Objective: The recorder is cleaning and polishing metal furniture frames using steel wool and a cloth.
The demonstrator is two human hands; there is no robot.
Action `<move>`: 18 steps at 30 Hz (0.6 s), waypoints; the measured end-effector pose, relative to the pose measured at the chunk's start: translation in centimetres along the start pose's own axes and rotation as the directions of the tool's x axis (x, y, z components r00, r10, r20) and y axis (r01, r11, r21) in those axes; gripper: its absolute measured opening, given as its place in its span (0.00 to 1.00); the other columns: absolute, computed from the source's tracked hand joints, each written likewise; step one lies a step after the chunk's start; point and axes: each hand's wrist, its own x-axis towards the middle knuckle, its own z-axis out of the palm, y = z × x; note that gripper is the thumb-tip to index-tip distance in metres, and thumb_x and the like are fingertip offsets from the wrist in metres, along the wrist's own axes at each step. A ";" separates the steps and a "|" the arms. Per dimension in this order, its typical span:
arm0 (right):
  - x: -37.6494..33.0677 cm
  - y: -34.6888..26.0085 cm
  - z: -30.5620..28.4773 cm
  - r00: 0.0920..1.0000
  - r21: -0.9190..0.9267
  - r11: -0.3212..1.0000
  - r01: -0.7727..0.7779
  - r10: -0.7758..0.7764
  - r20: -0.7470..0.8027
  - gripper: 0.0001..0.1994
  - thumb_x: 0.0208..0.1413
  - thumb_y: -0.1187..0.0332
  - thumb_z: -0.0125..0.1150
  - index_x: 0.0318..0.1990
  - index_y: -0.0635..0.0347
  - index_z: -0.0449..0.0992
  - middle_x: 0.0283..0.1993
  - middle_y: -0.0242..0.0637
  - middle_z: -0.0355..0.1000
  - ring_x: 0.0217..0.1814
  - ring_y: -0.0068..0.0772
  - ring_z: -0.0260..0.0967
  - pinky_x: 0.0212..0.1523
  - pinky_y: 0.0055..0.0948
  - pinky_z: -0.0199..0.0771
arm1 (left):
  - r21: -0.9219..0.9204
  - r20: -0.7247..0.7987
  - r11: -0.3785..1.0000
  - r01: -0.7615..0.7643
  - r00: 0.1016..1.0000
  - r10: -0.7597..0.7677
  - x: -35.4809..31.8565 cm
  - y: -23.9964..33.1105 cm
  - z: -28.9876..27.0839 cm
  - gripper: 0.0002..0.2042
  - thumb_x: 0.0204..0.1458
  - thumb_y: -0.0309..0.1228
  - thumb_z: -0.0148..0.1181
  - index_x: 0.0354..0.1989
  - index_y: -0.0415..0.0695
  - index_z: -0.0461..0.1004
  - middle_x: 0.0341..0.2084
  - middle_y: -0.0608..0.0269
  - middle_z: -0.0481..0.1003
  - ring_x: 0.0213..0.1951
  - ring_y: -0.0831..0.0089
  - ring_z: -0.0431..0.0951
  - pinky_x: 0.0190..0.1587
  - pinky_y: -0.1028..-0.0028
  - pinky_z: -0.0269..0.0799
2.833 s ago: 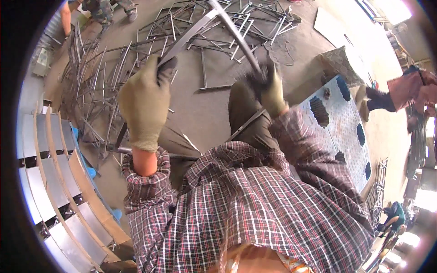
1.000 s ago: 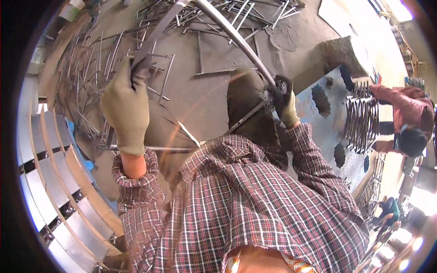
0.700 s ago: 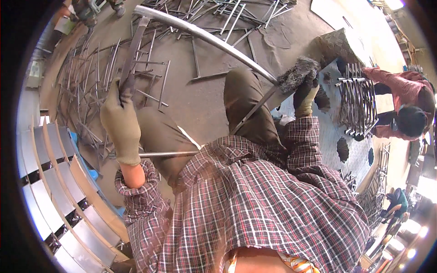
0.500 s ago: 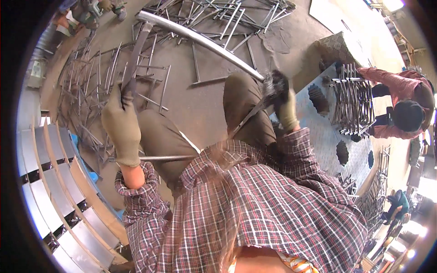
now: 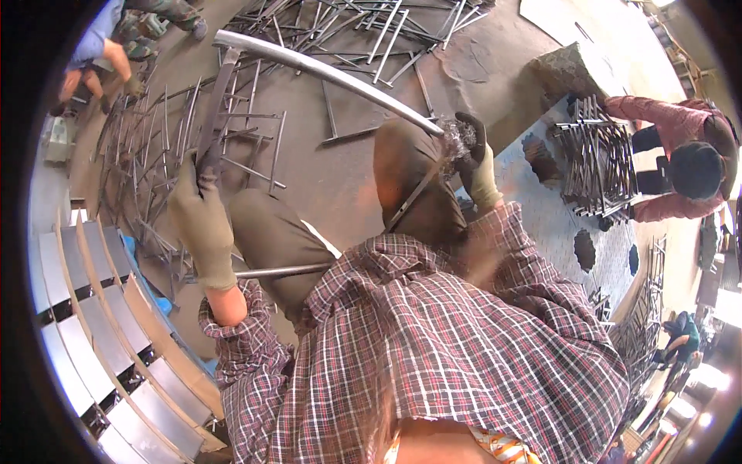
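Note:
A metal frame (image 5: 332,76) is held over my lap, its shiny tube at the far side and darker bars running down from both ends. My left hand (image 5: 202,220), in an olive glove with dark fingertips, is closed around the left bar. In my right hand (image 5: 481,170), gloved the same way, is a wad of steel wool (image 5: 457,138). It presses against the frame's right corner, where the shiny tube meets the right bar. A thinner rod (image 5: 282,271) of the frame crosses near my left wrist. The right fingers partly hide the wad.
Piles of metal frames (image 5: 379,39) lie on the floor ahead and to the left. On the right, a person (image 5: 684,166) handles stacked dark frames (image 5: 593,162) on a blue-grey sheet (image 5: 518,185) with holes. Flat panels (image 5: 116,325) stand at left. Another person's arm (image 5: 116,58) shows at far left.
The frame's far left end and my left hand have shifted slightly left. My right hand stays at the right corner with the steel wool. A person has come into view at far left.

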 end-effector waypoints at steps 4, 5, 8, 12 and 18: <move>2.3 5.1 -2.1 0.988 -0.280 0.949 0.146 -0.128 0.083 0.15 0.54 0.72 0.57 0.50 0.62 0.71 0.46 0.38 0.73 0.41 0.26 0.71 0.42 0.28 0.72 | 0.022 0.033 1.000 0.020 0.999 -0.021 0.2 1.6 -0.5 0.14 0.57 0.33 0.52 0.49 0.40 0.73 0.31 0.42 0.76 0.33 0.46 0.77 0.34 0.58 0.69; 2.6 5.1 -2.3 0.978 -0.291 0.949 0.118 -0.061 0.200 0.14 0.54 0.71 0.58 0.48 0.63 0.73 0.48 0.40 0.73 0.43 0.28 0.71 0.44 0.29 0.72 | 0.030 -0.001 1.000 -0.006 1.000 0.006 0.0 1.4 -0.5 0.14 0.57 0.32 0.52 0.48 0.41 0.73 0.31 0.43 0.76 0.33 0.46 0.77 0.34 0.58 0.69; 3.1 5.4 -3.3 0.899 -0.124 0.943 -0.308 0.331 0.285 0.15 0.51 0.70 0.60 0.47 0.62 0.73 0.45 0.43 0.73 0.44 0.35 0.71 0.48 0.32 0.71 | 0.053 -0.019 0.999 -0.014 1.000 0.015 -0.5 1.6 -0.9 0.13 0.57 0.32 0.53 0.48 0.42 0.74 0.30 0.44 0.76 0.32 0.47 0.77 0.33 0.59 0.69; 4.0 6.8 -4.9 0.890 -0.385 0.893 0.231 -0.035 0.454 0.21 0.45 0.69 0.63 0.49 0.61 0.74 0.47 0.45 0.74 0.47 0.46 0.72 0.50 0.35 0.71 | 0.033 -0.016 0.998 -0.048 0.999 0.049 -0.1 1.9 -1.1 0.12 0.57 0.31 0.53 0.47 0.42 0.74 0.30 0.46 0.77 0.32 0.49 0.78 0.33 0.61 0.70; 1.8 6.9 -2.1 0.956 -0.435 0.875 0.211 -0.093 0.277 0.18 0.48 0.71 0.63 0.49 0.62 0.73 0.43 0.46 0.75 0.43 0.36 0.74 0.44 0.33 0.75 | 0.002 0.003 1.000 0.003 1.000 -0.003 -0.4 0.7 -1.2 0.15 0.59 0.35 0.51 0.49 0.39 0.74 0.33 0.46 0.78 0.35 0.52 0.79 0.36 0.61 0.71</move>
